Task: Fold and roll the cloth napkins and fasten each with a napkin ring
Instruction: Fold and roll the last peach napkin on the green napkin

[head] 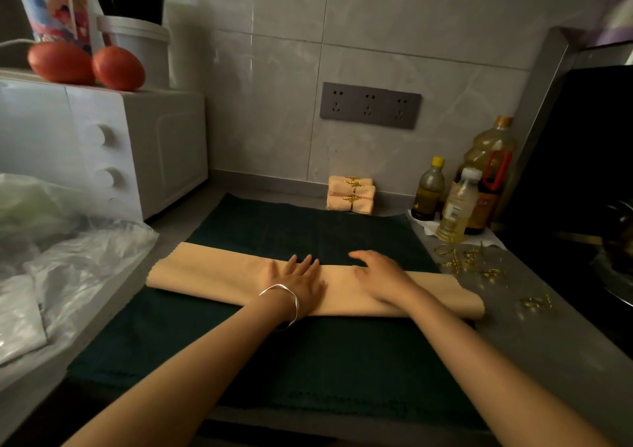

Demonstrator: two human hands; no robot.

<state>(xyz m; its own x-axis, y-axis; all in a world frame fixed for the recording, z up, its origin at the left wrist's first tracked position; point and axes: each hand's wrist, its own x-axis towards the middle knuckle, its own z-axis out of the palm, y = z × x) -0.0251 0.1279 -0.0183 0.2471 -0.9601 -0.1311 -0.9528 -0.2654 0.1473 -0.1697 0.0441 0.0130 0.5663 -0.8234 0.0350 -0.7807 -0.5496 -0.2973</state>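
Observation:
A tan cloth napkin (212, 270), folded into a long strip, lies across a dark green mat (308, 350). My left hand (296, 278), with a silver bracelet on its wrist, presses flat on the strip near its middle. Just to the right, my right hand (382, 277) rests on the same strip with fingers relaxed. Three rolled tan napkins (350, 194) with gold rings are stacked at the back by the wall. Several loose gold napkin rings (471, 261) lie on the grey counter to the right.
A white microwave (113, 148) with two tomatoes (85, 64) on top stands at the left. Clear plastic bags (61, 258) lie in front of it. Oil and sauce bottles (466, 193) stand at the back right, beside a dark stove (589, 186).

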